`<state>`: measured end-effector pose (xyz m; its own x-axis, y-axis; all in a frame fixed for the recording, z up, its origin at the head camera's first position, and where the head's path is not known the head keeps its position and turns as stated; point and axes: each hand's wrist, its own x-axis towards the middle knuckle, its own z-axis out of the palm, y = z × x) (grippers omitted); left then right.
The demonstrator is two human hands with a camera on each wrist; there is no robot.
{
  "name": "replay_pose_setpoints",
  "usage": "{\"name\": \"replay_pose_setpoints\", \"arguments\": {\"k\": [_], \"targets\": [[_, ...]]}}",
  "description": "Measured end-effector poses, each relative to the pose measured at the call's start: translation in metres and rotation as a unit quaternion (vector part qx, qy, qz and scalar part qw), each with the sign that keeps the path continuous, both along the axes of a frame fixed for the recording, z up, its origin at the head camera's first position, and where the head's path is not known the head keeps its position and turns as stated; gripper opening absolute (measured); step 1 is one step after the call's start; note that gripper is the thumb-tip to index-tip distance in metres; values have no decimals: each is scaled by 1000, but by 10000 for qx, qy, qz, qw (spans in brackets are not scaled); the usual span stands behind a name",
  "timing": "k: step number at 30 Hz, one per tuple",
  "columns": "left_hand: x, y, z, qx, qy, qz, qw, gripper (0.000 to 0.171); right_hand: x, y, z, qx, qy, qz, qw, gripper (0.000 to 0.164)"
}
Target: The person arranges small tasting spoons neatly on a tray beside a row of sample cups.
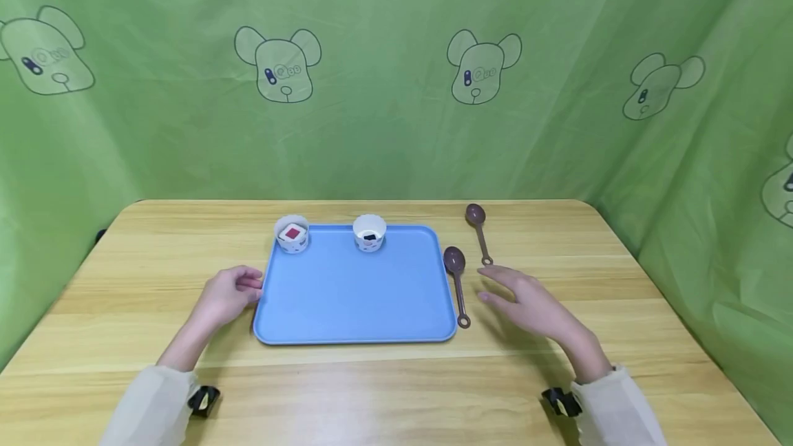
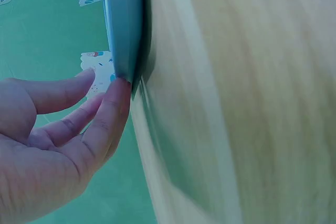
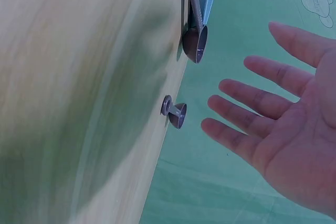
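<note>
My left hand [image 1: 226, 296] is at the left edge of a light blue tray [image 1: 356, 298], its fingertips right at the rim in both the head and left wrist views. Two small patterned paper cups stand along the tray's far side. The left cup [image 1: 296, 247] holds a white piece with a red square; inside the right cup [image 1: 369, 246] is something small and black. Over the table, to the right of the tray, hovers my right hand [image 1: 529, 303], fingers spread and holding nothing. Closest to it are two brown spoons, a near spoon [image 1: 455, 261] and a far spoon [image 1: 476, 214].
The pale wooden table [image 1: 347, 391] extends around the tray on all sides. Behind it and along both sides hangs a green curtain [image 1: 384, 150] printed with bear heads. The near spoon lies alongside the tray's right rim, its ring handle pointing toward the front.
</note>
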<state>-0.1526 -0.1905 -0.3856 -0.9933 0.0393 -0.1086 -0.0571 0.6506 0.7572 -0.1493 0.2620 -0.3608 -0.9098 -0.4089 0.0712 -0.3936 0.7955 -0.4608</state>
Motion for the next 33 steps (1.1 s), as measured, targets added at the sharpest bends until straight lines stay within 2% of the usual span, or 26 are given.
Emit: {"name": "replay_pose_setpoints", "arguments": {"k": [7, 14, 23, 28, 33], "targets": [[0, -1, -3, 144, -293, 228, 9992, 26, -2, 0, -1, -194, -90, -18, 9998, 50], [-1, -2, -5, 642, -671, 353, 9951, 24, -7, -1, 1, -464, -169, 28, 9988, 48], [-1, -1, -6, 704, -774, 420, 9936, 22, -14, -6, 10, -1149, -415, 140, 9924, 40], [-1, -2, -5, 751, -781, 369, 9934, 22, -19, -9, 13, -1273, -565, 12, 9903, 35], [-1, -2, -5, 757, -808, 385, 9931, 22, -22, -11, 15, -1378, -979, -168, 9855, 33]]}}
